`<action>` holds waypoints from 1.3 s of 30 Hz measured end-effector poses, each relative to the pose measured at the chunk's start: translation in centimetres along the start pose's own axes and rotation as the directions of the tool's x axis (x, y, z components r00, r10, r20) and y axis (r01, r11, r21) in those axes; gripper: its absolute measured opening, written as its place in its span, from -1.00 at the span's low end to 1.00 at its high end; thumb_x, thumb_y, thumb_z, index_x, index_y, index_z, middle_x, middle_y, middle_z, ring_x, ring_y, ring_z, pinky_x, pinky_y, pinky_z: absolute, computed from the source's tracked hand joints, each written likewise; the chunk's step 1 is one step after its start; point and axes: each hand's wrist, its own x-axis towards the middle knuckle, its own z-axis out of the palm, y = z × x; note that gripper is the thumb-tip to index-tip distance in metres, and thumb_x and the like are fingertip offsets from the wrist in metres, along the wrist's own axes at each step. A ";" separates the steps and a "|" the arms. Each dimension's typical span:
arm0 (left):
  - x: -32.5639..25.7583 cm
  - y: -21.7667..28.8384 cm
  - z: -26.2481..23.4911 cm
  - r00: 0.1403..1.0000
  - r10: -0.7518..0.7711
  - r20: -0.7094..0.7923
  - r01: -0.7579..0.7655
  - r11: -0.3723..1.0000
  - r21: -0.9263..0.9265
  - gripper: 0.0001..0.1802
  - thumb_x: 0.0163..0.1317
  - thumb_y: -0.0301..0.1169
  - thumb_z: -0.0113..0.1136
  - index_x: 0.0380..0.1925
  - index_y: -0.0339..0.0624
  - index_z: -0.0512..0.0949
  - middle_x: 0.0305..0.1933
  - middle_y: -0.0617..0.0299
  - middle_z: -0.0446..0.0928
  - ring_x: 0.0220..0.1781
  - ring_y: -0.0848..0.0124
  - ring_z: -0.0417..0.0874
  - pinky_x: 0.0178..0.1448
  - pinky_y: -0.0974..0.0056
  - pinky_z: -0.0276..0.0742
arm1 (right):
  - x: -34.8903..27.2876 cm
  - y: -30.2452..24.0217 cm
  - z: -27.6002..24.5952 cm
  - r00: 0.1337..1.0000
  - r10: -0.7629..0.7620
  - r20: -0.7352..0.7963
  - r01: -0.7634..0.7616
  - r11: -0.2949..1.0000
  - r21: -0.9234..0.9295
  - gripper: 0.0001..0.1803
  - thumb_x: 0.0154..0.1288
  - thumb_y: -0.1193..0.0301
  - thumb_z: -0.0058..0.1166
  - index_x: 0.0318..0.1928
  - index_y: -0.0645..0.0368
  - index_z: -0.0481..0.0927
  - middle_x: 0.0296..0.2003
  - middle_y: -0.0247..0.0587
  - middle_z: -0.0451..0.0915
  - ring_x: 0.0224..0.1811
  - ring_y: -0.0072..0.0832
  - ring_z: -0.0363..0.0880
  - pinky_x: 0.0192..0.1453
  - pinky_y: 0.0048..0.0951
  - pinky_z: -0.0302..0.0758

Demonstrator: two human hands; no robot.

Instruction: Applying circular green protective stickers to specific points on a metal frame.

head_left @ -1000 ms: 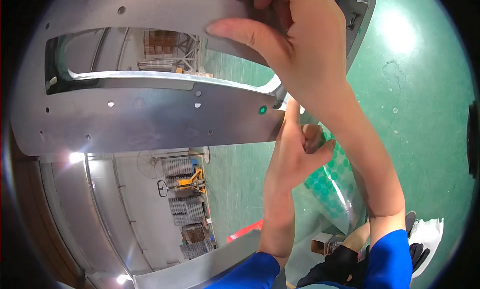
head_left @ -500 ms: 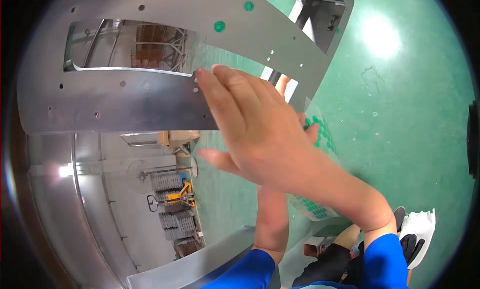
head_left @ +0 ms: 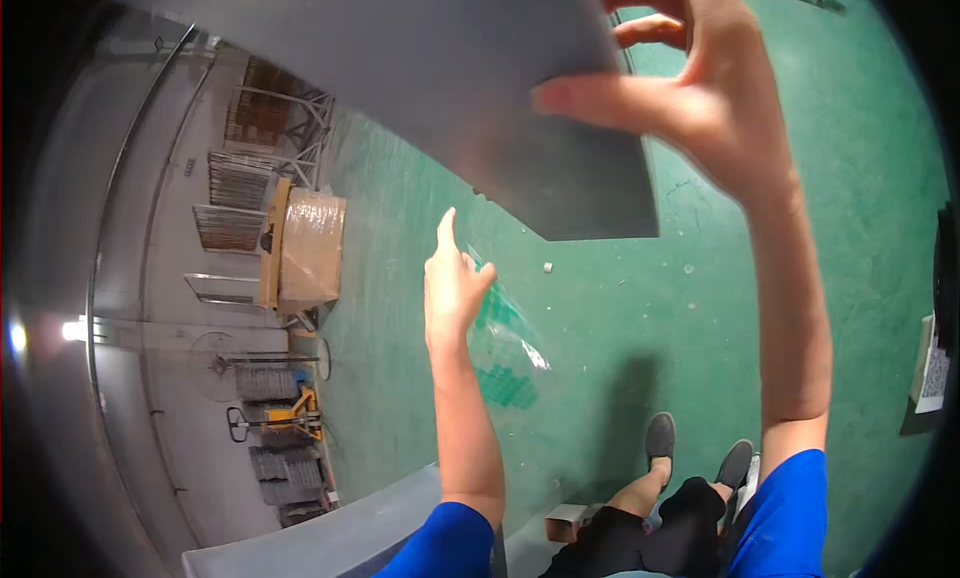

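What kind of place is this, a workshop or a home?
Probably a factory or warehouse hall: a green painted floor, a wrapped pallet load, a yellow pallet jack and stacked racks.

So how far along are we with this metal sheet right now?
In hand: the right hand grips the grey metal sheet at its edge, held up above the green floor. The left hand is open below it, index finger raised, touching nothing. Done: the sheet is off the floor. Left: it rests on nothing yet, so it has still to be set down somewhere.
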 end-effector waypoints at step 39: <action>13.7 17.8 7.0 0.961 0.276 0.014 -0.265 0.908 0.326 -0.34 -0.01 -0.53 0.26 0.14 -0.23 0.26 -0.27 -0.04 0.65 -0.17 0.05 0.71 -0.13 0.09 0.65 | -32.2 11.3 -15.1 0.479 0.878 -0.015 -0.837 0.462 0.294 -0.57 0.28 0.36 0.08 0.11 0.31 0.46 -0.14 -0.07 0.67 -0.23 -0.43 0.67 -0.22 -0.56 0.49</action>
